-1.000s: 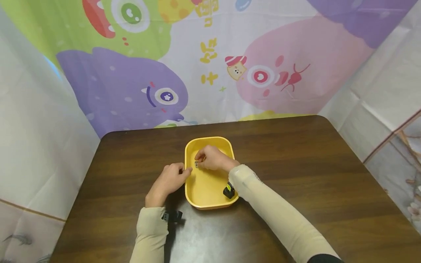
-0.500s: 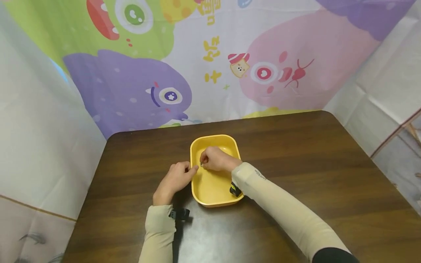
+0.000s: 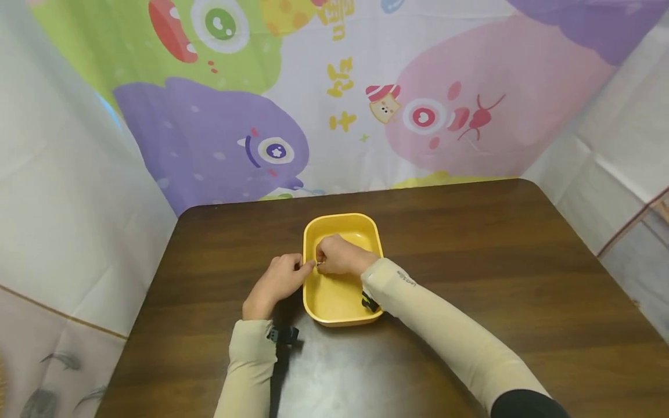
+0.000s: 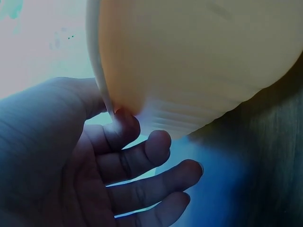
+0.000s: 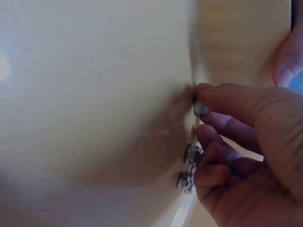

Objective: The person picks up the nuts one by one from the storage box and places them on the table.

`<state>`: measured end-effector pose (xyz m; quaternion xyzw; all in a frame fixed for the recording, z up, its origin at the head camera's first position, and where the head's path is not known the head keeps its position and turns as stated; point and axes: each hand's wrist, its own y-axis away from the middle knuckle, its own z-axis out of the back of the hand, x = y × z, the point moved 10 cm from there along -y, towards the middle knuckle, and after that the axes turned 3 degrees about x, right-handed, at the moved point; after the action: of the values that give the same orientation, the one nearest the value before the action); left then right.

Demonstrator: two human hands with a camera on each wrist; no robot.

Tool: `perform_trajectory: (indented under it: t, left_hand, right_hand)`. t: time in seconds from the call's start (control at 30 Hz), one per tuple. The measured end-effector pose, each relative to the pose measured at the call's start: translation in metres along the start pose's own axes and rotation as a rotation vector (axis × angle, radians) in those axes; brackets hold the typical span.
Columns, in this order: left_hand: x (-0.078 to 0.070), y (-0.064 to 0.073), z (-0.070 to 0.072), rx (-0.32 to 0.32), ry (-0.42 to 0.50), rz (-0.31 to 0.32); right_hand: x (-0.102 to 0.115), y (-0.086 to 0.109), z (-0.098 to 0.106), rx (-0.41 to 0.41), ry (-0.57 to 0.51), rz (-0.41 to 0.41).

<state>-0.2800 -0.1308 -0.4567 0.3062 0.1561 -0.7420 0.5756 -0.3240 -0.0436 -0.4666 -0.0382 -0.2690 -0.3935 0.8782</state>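
Observation:
A yellow plastic bin (image 3: 334,299) stands on the table. My left hand (image 3: 277,280) pinches its left rim, thumb over the inside and a curled index finger against the outer wall; the left wrist view shows the other fingers (image 4: 156,184) loosely bent below. Inside the bin my right hand (image 3: 342,255) reaches to the left wall. In the right wrist view it pinches a small shiny metal hex nut (image 5: 200,107) between thumb and finger, close to where floor and wall meet. Several similar nuts (image 5: 191,153) lie just beside the curled fingers, partly covered by them.
The dark wood table (image 3: 470,261) extends around the bin. A cartoon-printed cloth (image 3: 355,157) hangs behind its far edge, with pale cloths at both sides. Black wrist cameras (image 3: 284,335) sit on both sleeves, the right one overlapping the bin's near right corner.
My right hand has come slightly closer to my left thumb, at the bin's left wall. The metal between its fingertips shows less now. My left hand keeps hold of the rim.

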Motion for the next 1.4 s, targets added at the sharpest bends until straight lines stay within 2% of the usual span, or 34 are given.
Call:
perform_trajectory:
  t: [0.27,0.57,0.9,1.13,1.27,1.4]
  left_hand:
    - [0.006,0.001,0.0,0.02,-0.007,0.007]
    - [0.009,0.005,-0.002,0.044,-0.022,0.022]
    - [0.005,0.005,0.002,0.014,-0.05,-0.009]
    - [0.004,0.002,-0.007,0.056,-0.025,0.019]
    - [0.001,-0.001,-0.006,0.05,-0.022,0.008]
    - [0.0,-0.002,-0.006,0.051,-0.038,0.016]
  right_hand:
    - [0.006,0.001,-0.004,0.025,-0.002,-0.024]
    - [0.009,0.01,0.002,0.002,-0.035,-0.062]
    - [0.015,0.019,0.026,-0.023,-0.113,-0.083]
    - [0.006,0.027,0.043,-0.062,-0.121,-0.103]
    - [0.0,0.03,0.053,-0.095,-0.13,-0.11]
    - [-0.003,0.034,0.056,-0.078,-0.177,-0.114]
